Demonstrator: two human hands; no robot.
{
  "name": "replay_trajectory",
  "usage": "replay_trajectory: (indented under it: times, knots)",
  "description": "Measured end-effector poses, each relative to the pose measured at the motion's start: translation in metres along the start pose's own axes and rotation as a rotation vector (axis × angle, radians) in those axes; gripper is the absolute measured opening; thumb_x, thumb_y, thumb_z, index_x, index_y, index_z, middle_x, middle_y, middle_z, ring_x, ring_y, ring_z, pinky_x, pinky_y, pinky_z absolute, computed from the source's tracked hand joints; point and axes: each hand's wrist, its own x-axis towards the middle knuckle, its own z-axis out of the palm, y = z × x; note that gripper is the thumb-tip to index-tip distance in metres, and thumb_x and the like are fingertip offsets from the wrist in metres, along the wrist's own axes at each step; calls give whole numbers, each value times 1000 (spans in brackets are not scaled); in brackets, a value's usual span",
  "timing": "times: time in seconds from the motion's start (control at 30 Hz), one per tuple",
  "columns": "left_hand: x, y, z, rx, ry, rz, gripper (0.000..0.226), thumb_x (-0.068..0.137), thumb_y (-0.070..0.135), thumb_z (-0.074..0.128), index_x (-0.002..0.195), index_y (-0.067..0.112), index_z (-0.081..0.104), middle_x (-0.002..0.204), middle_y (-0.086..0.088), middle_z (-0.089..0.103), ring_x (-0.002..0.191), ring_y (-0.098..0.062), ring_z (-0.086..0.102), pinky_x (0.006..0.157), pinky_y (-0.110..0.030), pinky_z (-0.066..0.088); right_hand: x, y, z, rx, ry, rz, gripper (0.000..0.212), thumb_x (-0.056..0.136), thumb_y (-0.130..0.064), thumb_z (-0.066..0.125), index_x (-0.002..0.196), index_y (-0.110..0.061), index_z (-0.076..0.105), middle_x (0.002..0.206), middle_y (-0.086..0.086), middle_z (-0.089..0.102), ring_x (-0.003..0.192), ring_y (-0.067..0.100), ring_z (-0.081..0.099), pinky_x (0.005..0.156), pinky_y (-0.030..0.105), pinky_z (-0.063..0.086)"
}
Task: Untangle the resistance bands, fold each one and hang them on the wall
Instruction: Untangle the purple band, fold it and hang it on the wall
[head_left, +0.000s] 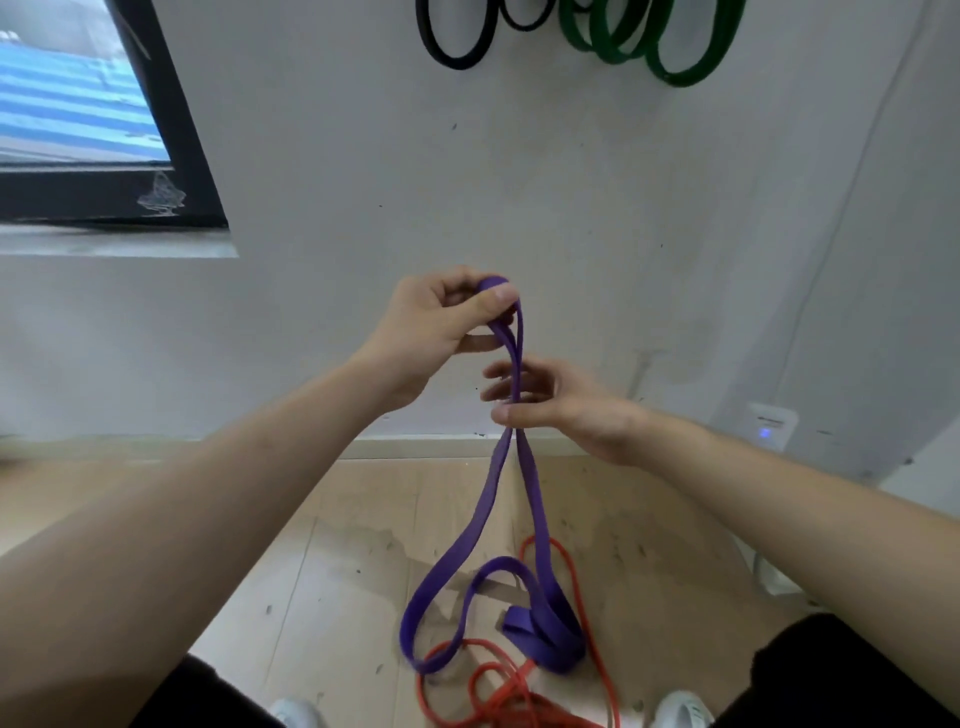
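two white shoes at bottom edge. red resistance band tangled on wooden floor, lower loops of purple resistance band lying over it. right hand: thumb and fingers either side of purple strands, blurred, grip cannot tell. left hand higher, pinching band's top fold. black band, green bands hung on wall.

Soft, even light is spread over the scene; the window at upper left is rendered bright and bluish. Only a faint shadow is cast on the floor beneath the purple band. The right hand is smeared by motion blur. The wall and floor lines are bowed toward the edges by the wide lens.
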Motion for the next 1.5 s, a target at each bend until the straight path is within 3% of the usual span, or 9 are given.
replay_trajectory:
  times: [0.17, 0.37, 0.53, 0.73, 0.83, 0.93, 1.1, 1.33, 1.5]
  knots:
    - [0, 10, -3, -204, 72, 3, 15, 99, 17, 60, 102, 4, 67, 86, -7, 69, 84, -19, 69, 82, -36, 60, 7, 2, 4, -60, 35, 6, 29, 87, -19, 78, 113, -11, 69, 111, 15, 73, 105, 26, 69, 82, 24, 55]
    - [9, 19, -21, -408, 256, 74, 22, 101, 21, 57, 87, 6, 64, 83, -7, 68, 78, -19, 69, 82, -36, 58, 12, 4, -2, -208, 74, -36, 22, 81, -10, 78, 101, -10, 69, 94, 6, 69, 90, 21, 68, 90, 42, 57]
    - [14, 1, -53, -350, 324, -22, 20, 100, 24, 60, 92, 7, 66, 89, -7, 69, 85, -20, 69, 82, -32, 58, 9, -6, -23, -197, 213, -78, 31, 83, -6, 78, 109, -2, 62, 94, 24, 66, 81, 27, 68, 82, 46, 61]
    - [2, -32, -78, 0, 163, -245, 19, 97, 22, 65, 111, 11, 68, 112, -16, 72, 99, -21, 70, 79, -29, 60, -5, -18, -45, -206, 325, -175, 28, 88, -13, 76, 115, -8, 69, 106, 29, 68, 89, 25, 65, 91, 46, 56]
    - [0, -39, -78, 274, 18, -286, 42, 86, 26, 79, 124, 19, 64, 117, -8, 72, 109, -22, 70, 92, -38, 57, -11, -31, -52, -185, 385, -251, 21, 89, -12, 75, 109, -17, 70, 95, 12, 73, 88, 16, 65, 92, 37, 56]
    - [1, -34, -59, 343, -46, -207, 66, 74, 35, 82, 135, 24, 58, 124, 0, 67, 113, -15, 67, 100, -38, 54, -15, -44, -52, -209, 386, -326, 20, 90, -12, 74, 109, -18, 71, 94, -2, 72, 84, 5, 65, 86, 24, 55]
    - [5, -20, -16, 500, -220, 2, 76, 79, 36, 84, 145, 29, 47, 135, 7, 60, 122, -9, 58, 100, -28, 48, -18, -46, -49, -344, 294, -281, 42, 86, -13, 78, 124, -9, 61, 100, 11, 74, 91, 21, 72, 87, 30, 59]
    - [1, -20, 0, 597, -376, 116, 31, 85, 30, 79, 110, 14, 72, 94, -3, 75, 86, -15, 70, 79, -30, 55, -17, -37, -38, -388, 118, -185, 48, 81, -9, 82, 120, -11, 54, 89, 10, 74, 81, 23, 73, 81, 39, 61]
    - [-1, -17, 0, 488, -331, 56, 21, 85, 19, 80, 104, 12, 75, 88, -2, 75, 80, -6, 67, 74, -22, 53, -14, -22, -30, -346, 53, -121, 37, 81, -6, 80, 113, -10, 61, 99, 15, 73, 93, 31, 70, 85, 40, 59]
